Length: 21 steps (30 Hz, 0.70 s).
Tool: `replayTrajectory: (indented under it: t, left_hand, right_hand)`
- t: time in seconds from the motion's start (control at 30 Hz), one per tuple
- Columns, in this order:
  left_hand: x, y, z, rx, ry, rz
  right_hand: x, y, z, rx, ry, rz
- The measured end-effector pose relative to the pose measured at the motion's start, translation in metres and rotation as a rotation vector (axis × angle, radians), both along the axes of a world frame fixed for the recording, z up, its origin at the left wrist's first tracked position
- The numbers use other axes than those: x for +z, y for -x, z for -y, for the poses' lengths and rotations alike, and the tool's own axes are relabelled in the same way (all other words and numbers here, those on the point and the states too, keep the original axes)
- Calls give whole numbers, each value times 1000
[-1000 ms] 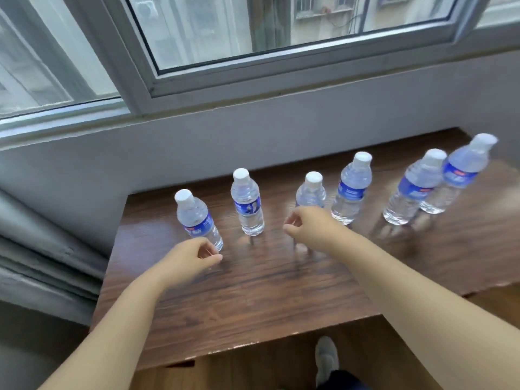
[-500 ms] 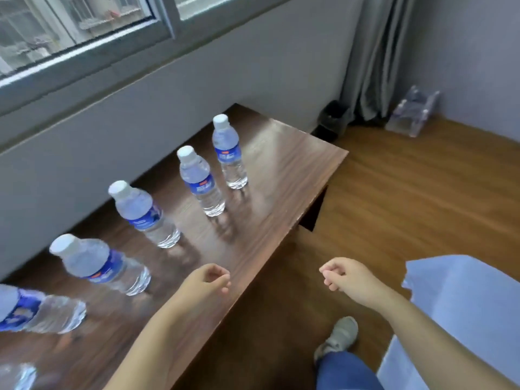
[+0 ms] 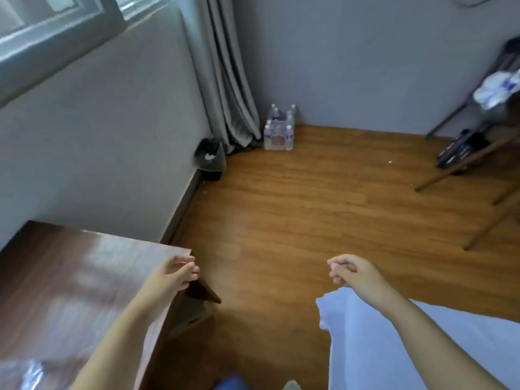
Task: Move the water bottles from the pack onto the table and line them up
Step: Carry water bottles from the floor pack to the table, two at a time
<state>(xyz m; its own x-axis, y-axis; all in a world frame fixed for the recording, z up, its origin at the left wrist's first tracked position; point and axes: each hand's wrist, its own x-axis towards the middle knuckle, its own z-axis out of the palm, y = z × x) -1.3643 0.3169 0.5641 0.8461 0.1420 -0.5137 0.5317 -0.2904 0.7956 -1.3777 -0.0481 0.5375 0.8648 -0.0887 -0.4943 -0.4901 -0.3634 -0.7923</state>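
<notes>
Fingers of both the left hand [image 3: 171,275] and right hand [image 3: 353,273] curl loosely around nothing beside the brown wooden tabletop [image 3: 70,277], so fetching seems underway; next comes crossing to the shrink-wrapped pack of clear water bottles [image 3: 279,130] at upper centre.

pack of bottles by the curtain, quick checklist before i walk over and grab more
1. Both hands free: left hand and right hand are loosely curled and hold nothing: ok.
2. Pack in sight, on the floor in the corner beside the curtain: ok.
3. Bottles left in it: several caps show: ok.
4. Path across the floor: bare boards: ok.
5. Bin near the route, left of the pack: ok.
6. Free space on the table: cannot tell.
</notes>
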Motion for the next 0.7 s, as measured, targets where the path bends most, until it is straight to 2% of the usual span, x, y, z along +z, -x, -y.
replayTrajectory:
  t: [0.27, 0.53, 0.7]
  left_hand:
    - [-26, -211, 63, -94, 7, 25]
    - [-30, -457, 106, -147, 16, 9]
    - [-25, -598, 133, -156, -8, 33]
  right_hand:
    - [-21, -162, 51, -105, -5, -38]
    - [-13, -389, 84, -210, -26, -40]
    - [0, -529, 107, -177, -15, -11]
